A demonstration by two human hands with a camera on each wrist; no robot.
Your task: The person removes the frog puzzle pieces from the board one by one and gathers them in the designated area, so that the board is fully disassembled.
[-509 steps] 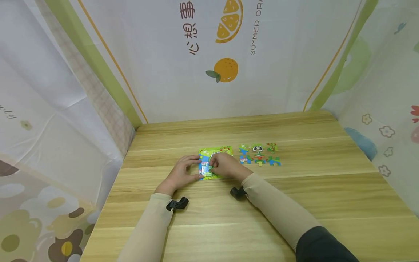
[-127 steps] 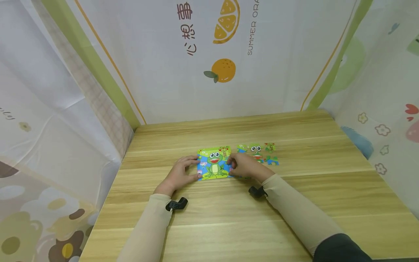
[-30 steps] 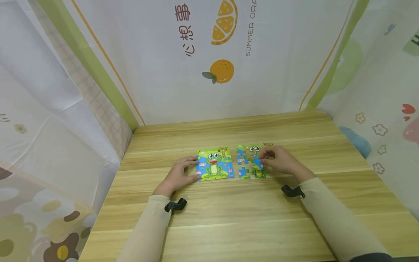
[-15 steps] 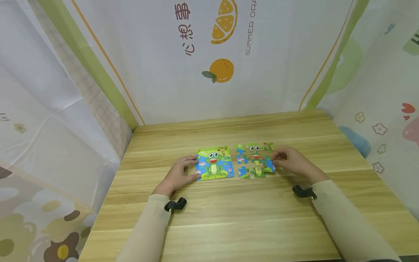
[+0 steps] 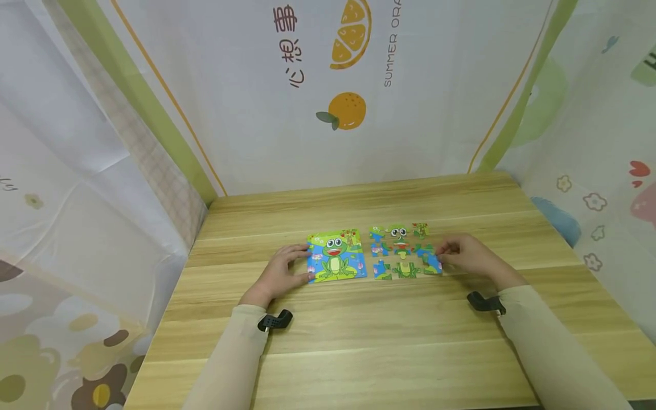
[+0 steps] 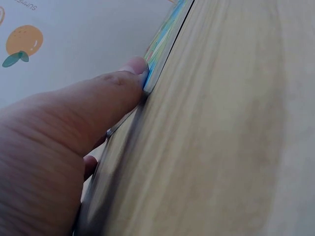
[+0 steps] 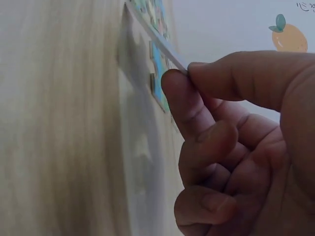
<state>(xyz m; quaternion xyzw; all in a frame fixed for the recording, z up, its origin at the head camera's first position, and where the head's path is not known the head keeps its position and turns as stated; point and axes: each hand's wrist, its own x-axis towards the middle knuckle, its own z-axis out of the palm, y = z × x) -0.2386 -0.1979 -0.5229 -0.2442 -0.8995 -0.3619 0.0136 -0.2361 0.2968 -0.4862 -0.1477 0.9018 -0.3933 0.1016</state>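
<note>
A frog jigsaw board (image 5: 336,256) lies flat on the wooden table. My left hand (image 5: 279,272) rests at its left side, thumb at the near left corner and fingertips on the edge farther back. In the left wrist view the thumb (image 6: 113,88) presses on the board's edge. Thumb and forefinger of my right hand (image 5: 468,256) pinch a blue and green puzzle piece (image 5: 433,263), seen edge-on and tilted above the table in the right wrist view. It is at the near right of several loose frog pieces (image 5: 402,247), laid out in rows.
The wooden table (image 5: 359,341) reaches back to a white curtain (image 5: 246,114) printed with oranges. More printed cloth (image 5: 579,142) hangs on the right side, and a curtain (image 5: 77,171) on the left.
Over the last second my right hand has carried the pinched piece rightward from over the loose pieces to their near right corner. Earlier it worked over the board. The left hand stays at the board.
</note>
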